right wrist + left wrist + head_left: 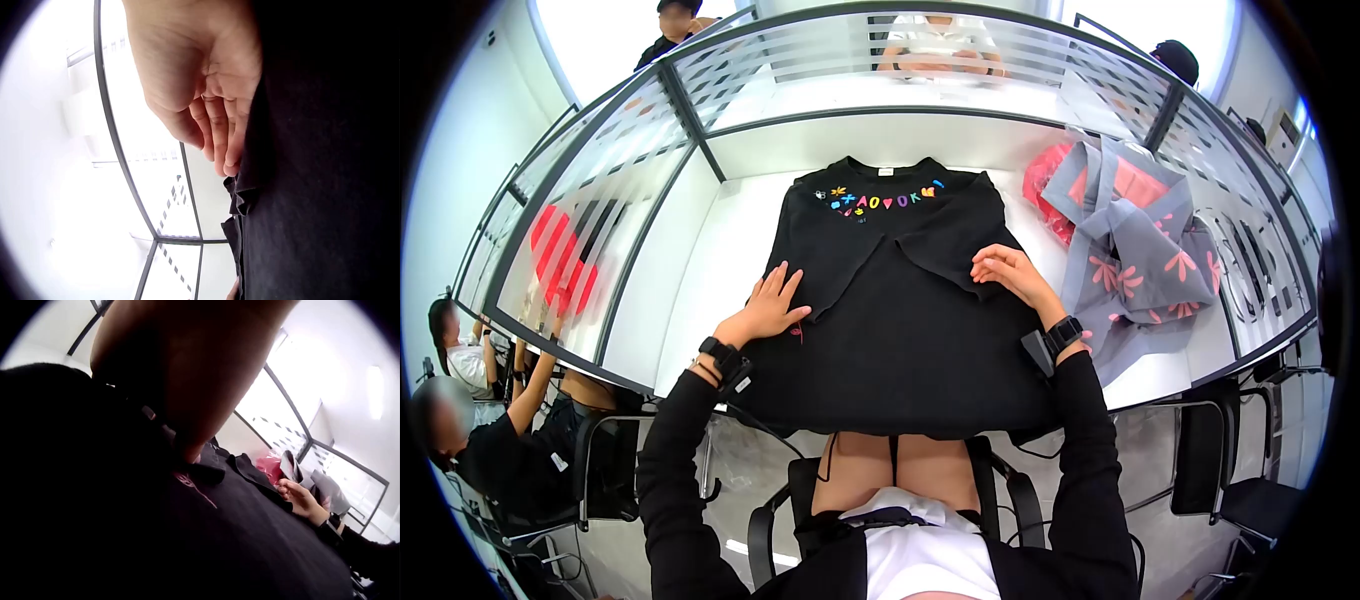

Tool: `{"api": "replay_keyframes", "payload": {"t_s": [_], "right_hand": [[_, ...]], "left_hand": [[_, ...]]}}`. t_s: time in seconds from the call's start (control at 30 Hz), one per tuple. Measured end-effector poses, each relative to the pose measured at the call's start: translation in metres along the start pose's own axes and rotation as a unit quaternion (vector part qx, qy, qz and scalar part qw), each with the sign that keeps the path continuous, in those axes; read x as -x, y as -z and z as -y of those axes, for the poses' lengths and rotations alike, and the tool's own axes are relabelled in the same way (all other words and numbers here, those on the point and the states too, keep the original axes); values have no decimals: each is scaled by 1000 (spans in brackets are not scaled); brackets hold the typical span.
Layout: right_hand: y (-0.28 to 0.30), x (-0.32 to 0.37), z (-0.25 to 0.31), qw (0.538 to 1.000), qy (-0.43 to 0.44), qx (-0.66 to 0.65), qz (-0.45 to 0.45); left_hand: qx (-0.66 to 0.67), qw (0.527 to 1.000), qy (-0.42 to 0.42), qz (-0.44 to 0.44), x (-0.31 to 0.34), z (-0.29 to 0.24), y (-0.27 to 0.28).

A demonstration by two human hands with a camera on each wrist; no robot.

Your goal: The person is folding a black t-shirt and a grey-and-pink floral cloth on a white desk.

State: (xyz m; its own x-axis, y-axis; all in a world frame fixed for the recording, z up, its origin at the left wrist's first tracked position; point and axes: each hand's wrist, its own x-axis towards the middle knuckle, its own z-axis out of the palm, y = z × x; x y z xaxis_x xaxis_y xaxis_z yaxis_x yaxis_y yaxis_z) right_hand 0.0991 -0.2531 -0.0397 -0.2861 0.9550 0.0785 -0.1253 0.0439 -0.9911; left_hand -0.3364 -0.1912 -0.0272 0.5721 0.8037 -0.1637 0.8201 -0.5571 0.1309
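A black long-sleeved top [880, 340] lies spread on the white table, with colourful letters and small motifs below its neckline and both sleeves folded inward over the front. The left hand [772, 303] rests flat on its left side, fingers spread, by the end of one sleeve and a small pink motif. At the right side, the right hand [1012, 272] is at the other sleeve, its fingers loosely bent and holding nothing. In the right wrist view the palm of the right hand [209, 94] shows, fingertips beside the black fabric.
Grey cloth with pink flowers [1140, 270] and a red bundle in clear plastic [1048, 185] lie at the table's right. Framed clear panels [800, 60] surround the table. Other people sit beyond them and at the left. Chairs stand on both sides.
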Motion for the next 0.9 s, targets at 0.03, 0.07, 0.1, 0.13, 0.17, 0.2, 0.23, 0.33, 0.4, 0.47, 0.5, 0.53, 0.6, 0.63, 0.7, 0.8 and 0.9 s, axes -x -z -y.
{"api": "replay_keyframes", "payload": {"t_s": [0.03,0.07,0.1,0.13,0.17,0.2,0.23,0.33,0.4,0.47,0.5,0.53,0.6,0.63,0.7,0.8,0.9], "right_hand": [[0,0,0,1000,-2,-2,0],[0,-1,0,1000,-3,-4,0],[0,-2,0,1000,-1,-4,4],[1,-3,1,1000,0,-5,7],[0,-1,1,1000,2,-7,7],[0,0,0,1000,-1,-11,1],[-1,-1,0,1000,-2,-14,-5],[0,-6,5,997,-78,29,4],[3,-21,21,979,-149,128,51],[8,-38,45,939,-228,220,133],[15,-50,54,918,-225,276,176],[22,-62,63,907,-225,323,153],[33,-83,76,876,-191,432,99],[41,-95,81,853,-153,495,67],[53,-111,83,819,-95,565,18],[77,-136,59,751,-33,660,-15],[82,-148,48,720,-59,690,-55]], "left_hand": [[11,1000,-2,0,4,0,-1],[21,1000,-4,-1,8,0,-1],[15,1000,-14,6,13,1,0],[9,1000,-25,13,16,2,2],[3,999,-37,21,19,2,5],[-5,998,-54,11,21,2,9],[5,998,-55,38,20,4,17],[21,993,-87,72,10,16,45],[66,987,-74,130,0,18,84],[73,988,-35,133,-14,24,108],[68,990,-8,125,-25,26,121],[71,992,-8,107,-35,31,130],[21,997,-4,76,-62,44,135],[12,998,-3,59,-75,50,137],[-5,999,-9,40,-104,63,133],[-10,999,12,36,-141,70,122],[-3,999,43,-6,-171,78,102]]}}
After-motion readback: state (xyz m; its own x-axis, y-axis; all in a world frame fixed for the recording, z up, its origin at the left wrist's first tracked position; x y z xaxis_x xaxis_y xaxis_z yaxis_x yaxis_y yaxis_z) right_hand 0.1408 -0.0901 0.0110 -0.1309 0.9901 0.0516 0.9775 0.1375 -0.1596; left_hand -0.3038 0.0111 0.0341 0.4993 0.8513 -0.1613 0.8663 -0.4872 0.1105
